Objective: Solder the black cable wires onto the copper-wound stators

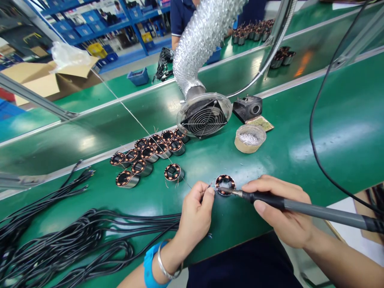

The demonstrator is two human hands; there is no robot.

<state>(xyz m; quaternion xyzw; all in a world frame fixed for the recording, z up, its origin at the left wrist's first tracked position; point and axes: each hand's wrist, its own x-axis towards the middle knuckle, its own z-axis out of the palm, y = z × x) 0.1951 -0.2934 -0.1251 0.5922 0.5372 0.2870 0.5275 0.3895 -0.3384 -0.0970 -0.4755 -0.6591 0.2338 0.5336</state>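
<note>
My right hand grips a soldering iron by its black and grey handle. The iron's tip is at the near left rim of a motor stator with copper windings, standing on the green bench. Left of that stator, my left hand pinches thin wire at its fingertips, close to the iron's tip. A thin strand of solder wire runs down from the upper left to this hand. Whether a cable end is also between the fingers, I cannot tell. Another stator with loose lead ends stands just beyond my left hand.
Several stators stand grouped behind. Black cables cover the bench's left. A fume-extractor fan hangs on a foil duct. A round tub of silvery bits and an iron stand sit right of it. A person is opposite.
</note>
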